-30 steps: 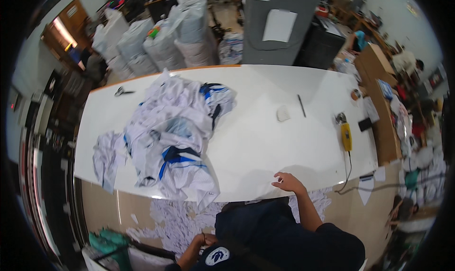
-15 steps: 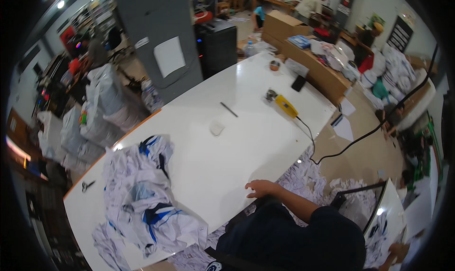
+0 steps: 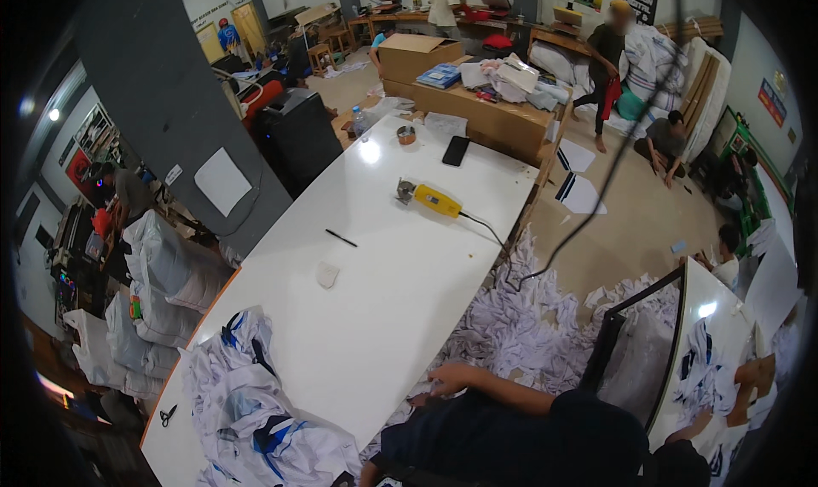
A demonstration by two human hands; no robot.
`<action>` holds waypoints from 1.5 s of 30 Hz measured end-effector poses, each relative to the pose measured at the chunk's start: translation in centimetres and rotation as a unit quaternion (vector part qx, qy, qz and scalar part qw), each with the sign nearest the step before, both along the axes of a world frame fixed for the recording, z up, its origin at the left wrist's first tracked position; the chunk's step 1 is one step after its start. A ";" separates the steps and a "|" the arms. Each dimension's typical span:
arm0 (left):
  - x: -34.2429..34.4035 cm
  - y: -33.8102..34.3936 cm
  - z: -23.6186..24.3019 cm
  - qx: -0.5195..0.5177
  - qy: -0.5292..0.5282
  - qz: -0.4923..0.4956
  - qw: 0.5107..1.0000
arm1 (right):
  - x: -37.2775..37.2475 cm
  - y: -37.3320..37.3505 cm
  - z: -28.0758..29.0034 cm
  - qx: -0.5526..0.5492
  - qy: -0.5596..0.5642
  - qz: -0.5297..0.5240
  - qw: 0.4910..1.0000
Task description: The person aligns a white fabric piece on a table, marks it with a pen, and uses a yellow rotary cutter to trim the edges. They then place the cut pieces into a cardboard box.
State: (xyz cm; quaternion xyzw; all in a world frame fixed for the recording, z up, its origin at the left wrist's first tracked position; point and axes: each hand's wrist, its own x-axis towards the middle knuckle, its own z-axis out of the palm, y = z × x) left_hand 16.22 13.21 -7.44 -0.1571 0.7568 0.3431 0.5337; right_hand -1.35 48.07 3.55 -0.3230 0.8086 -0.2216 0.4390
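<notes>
My right hand (image 3: 445,378) hangs beside the near edge of the white table (image 3: 409,291), its fingers bent downward and too indistinct to tell their grip. My left arm (image 3: 370,475) shows only as skin at the lower edge; that hand's fingers cannot be made out. White garments with blue panels (image 3: 247,402) lie heaped on the table's near left, beside black scissors (image 3: 168,415). Farther along the tabletop are a small pale piece (image 3: 327,274), a dark stick (image 3: 341,238), a yellow corded electric cutter (image 3: 436,200), a black phone (image 3: 455,151) and a round tape roll (image 3: 406,134).
A grey pillar (image 3: 153,95), wrapped sacks (image 3: 170,265) and a dark cabinet (image 3: 298,138) border the table's left. Cardboard boxes (image 3: 486,129) stand at its far end. Fabric scraps (image 3: 511,316) cover floor at right, under a hanging cable. Co-workers (image 3: 660,146) stand and sit around the room.
The view has swung right, shifting table and garments left and downward in frame and revealing more room. My right hand has lowered from over the tabletop to its edge, fingers bent down.
</notes>
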 end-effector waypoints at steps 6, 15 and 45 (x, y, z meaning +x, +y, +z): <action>-12.4 10.2 9.6 -0.067 0.175 -0.296 0.937 | 1.6 7.8 -3.3 -0.060 0.011 -0.075 0.995; -18.6 22.9 18.4 0.070 0.324 -0.227 0.916 | 12.5 24.5 -20.7 -0.319 -0.303 -0.743 0.505; -39.4 32.2 24.9 0.467 0.332 -0.089 0.815 | 15.4 17.9 -19.7 0.032 -0.051 -0.712 0.700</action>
